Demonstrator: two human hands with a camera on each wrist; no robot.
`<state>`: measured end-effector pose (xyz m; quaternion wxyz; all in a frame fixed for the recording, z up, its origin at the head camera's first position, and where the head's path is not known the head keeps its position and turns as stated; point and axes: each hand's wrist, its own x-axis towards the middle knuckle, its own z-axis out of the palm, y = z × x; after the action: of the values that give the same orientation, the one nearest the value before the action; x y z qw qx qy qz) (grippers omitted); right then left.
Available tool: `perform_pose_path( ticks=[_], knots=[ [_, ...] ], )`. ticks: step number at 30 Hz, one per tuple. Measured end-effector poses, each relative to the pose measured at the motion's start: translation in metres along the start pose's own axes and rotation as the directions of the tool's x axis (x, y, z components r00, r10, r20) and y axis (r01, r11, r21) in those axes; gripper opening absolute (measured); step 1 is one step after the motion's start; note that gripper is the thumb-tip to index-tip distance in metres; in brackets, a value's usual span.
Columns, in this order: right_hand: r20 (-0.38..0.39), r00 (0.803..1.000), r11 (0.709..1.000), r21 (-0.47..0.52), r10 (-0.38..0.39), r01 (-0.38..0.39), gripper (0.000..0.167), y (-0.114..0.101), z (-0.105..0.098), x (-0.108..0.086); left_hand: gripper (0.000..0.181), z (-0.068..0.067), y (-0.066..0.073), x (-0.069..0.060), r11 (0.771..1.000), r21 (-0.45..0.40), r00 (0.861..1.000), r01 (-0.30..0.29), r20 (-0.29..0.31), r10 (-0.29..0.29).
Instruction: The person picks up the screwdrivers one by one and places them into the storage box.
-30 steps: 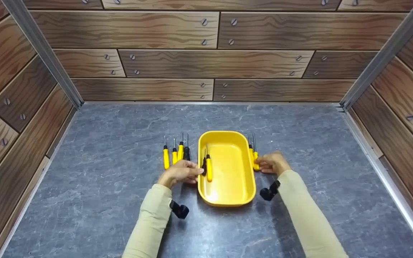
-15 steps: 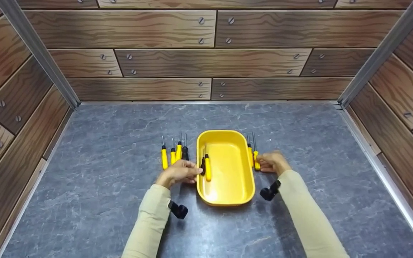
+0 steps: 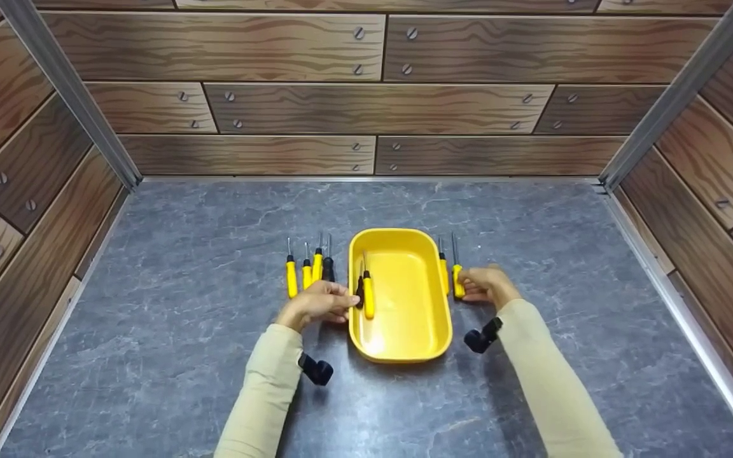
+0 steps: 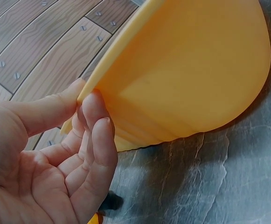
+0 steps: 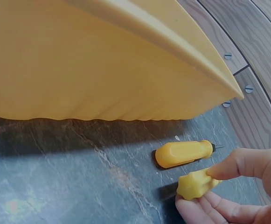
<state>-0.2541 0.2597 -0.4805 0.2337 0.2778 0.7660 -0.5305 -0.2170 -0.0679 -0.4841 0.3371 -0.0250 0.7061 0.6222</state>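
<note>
The left hand [image 3: 321,303] pinches the yellow tray [image 3: 408,305], and the right hand [image 3: 488,284] pinches a yellow screwdriver [image 5: 193,185] beside it. That one could knock the next screwdriver [image 5: 184,154] because they are close.

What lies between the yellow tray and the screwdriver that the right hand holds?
One more yellow-handled screwdriver lies on the grey surface, between the tray and the held screwdriver. The head and right wrist views both show it.
</note>
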Motion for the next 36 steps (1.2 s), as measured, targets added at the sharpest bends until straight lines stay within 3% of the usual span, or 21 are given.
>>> perform_pose_path(
  ticks=[6, 13, 19, 36],
  knots=[
    [0.006, 1.000, 1.000, 0.014, -0.013, 0.013, 0.011, 0.001, -0.001, 0.001, 0.010, 0.000, 0.000, 0.001, 1.000, 0.007, 1.000, -0.002, -0.010, 0.002],
    [0.089, 0.995, 0.996, 0.080, -0.051, 0.044, 0.004, 0.004, -0.006, 0.002, 0.011, -0.001, 0.002, 0.001, 1.000, 0.017, 1.000, 0.005, -0.013, -0.005],
    [0.174, 0.983, 0.993, 0.109, -0.061, 0.042, 0.010, 0.004, -0.010, 0.002, 0.010, -0.002, 0.000, 0.000, 1.000, 0.019, 1.000, -0.006, 0.008, 0.006],
    [0.166, 0.981, 0.981, 0.183, -0.100, 0.069, 0.013, 0.007, -0.013, -0.002, 0.009, -0.002, 0.001, 0.001, 1.000, 0.003, 1.000, -0.002, 0.010, 0.002]
  ],
)
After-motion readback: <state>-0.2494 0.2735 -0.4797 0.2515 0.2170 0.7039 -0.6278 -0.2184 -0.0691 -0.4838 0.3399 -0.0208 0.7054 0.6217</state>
